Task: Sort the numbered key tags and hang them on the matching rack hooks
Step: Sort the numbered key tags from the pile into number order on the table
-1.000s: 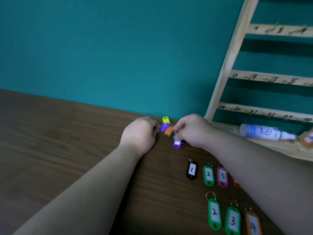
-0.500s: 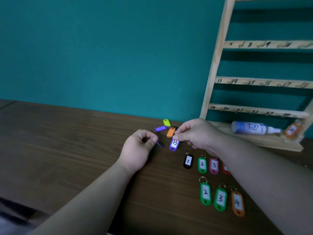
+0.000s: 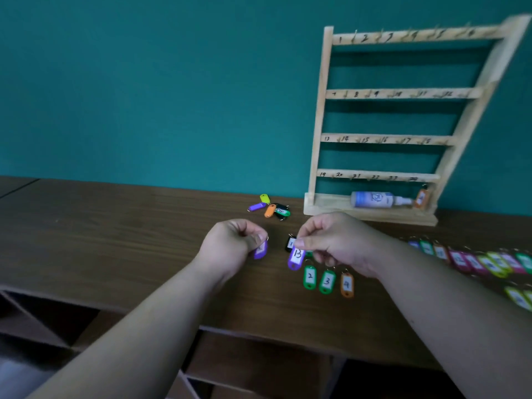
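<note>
Two hands: both were held just above the surface, close together, with the fingertips facing each other.
Left hand: fingers were curled; thumb and forefinger pinched the ring end of a small purple tag. The tag hung below the fingertips and its number was too blurred to read.
Right hand: fingers were curled and pinched the top of purple tag 13. The tag was tilted and hung below the fingertips, label toward the camera.
Black tag 1: lay on the surface just by the right hand's fingertips, partly hidden by purple tag 13.
Short row: green tag 2, green tag 3 and orange tag 4 lay side by side on the surface, just on the near side of the right hand.
Loose pile: yellow-green, purple, orange, black and green tags were bunched on the surface beyond both hands.
Long row: many coloured tags were lined up on the surface past the right wrist, too blurred to read.
Rack: wooden, stood upright against the teal wall beyond the right hand, with four rails of numbered hooks.
Rack base: a bottle lay on its side, with an orange tag just past its nozzle end.
</note>
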